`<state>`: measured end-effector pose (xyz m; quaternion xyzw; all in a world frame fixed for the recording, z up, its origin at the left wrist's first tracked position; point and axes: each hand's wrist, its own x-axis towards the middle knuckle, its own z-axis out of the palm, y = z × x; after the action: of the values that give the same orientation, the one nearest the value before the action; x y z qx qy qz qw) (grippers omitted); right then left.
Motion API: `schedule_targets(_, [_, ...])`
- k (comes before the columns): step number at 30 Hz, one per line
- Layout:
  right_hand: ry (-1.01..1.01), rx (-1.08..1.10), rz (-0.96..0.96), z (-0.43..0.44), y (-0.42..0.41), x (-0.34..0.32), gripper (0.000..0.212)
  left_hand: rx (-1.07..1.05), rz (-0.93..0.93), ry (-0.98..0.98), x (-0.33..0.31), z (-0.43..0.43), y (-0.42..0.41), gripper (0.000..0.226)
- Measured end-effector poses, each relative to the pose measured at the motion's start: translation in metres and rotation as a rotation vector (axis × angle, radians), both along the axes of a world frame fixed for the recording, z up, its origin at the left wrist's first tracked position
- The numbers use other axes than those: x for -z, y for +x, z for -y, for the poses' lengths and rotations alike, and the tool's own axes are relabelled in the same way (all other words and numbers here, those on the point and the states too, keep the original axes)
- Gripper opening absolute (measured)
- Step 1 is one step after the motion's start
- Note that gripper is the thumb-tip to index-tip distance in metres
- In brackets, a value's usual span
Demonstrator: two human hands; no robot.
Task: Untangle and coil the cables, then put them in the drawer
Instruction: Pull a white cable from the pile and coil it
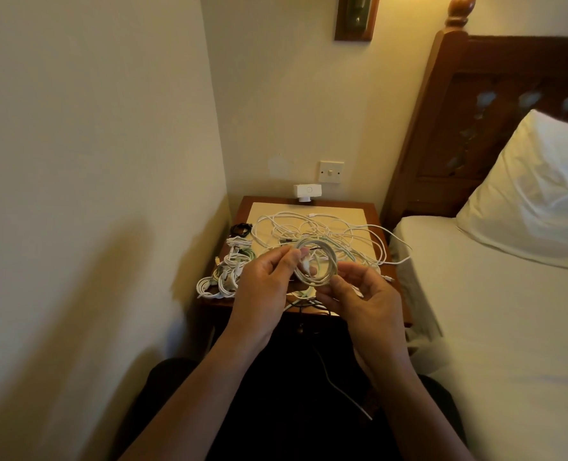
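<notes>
Dark-clothed legs (292,427) fill the bottom centre of the frame, with both bare forearms reaching up over them. A thin loose cable end (339,389) trails down across the lap toward the lower right. Just above, at the middle of the frame, the left hand (266,281) pinches the upper left of a white cable coil (319,261) between thumb and fingertips. The right hand (362,294) has its fingers curled round the lower right of the same loop. The coil hangs in the air over the near edge of a wooden bedside table (377,212), and the hands and wrists hide that edge and the front below it, which is too dark to read. On the left edge of the table lies a row of coiled white cables (224,277), and beyond them a small black coiled cable (241,229). Behind the hands a loose tangle of white cables (325,227) sprawls across a cream mat (269,211), and one strand loops off the right side toward the bed (492,327). At the back of the table a white adapter (305,193) stands against the wall, below a wall switch (331,172). The bed runs close along the table's right side, and a white pillow (542,194) leans on the dark carved headboard (475,94) at upper right. A wooden wall fitting (357,18) hangs at top centre, and plain cream wall fills the left half of the frame.
</notes>
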<state>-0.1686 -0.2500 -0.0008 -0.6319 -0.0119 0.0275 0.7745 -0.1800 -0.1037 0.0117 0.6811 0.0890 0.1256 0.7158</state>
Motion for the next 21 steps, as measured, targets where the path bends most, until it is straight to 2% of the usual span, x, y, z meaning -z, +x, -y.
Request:
schedule_targets(5, [-0.029, -0.083, 0.001, -0.001, 0.003, -0.002, 0.027, 0.04, -0.049, -0.008, 0.004, 0.0, 0.0, 0.026])
schedule_targets(9, [-0.313, -0.287, 0.031, 0.006, 0.01, -0.005, 0.022, 0.064, -0.093, -0.062, 0.004, -0.01, 0.002, 0.027])
schedule_targets(15, [-0.46, -0.265, 0.178, 0.015, 0.021, -0.013, 0.021, 0.287, -0.149, 0.06, 0.001, -0.02, -0.001, 0.022])
schedule_targets(21, [-0.38, -0.148, 0.104, 0.006, 0.015, -0.003, 0.024, 0.003, -0.055, 0.245, 0.008, -0.027, 0.003, 0.009])
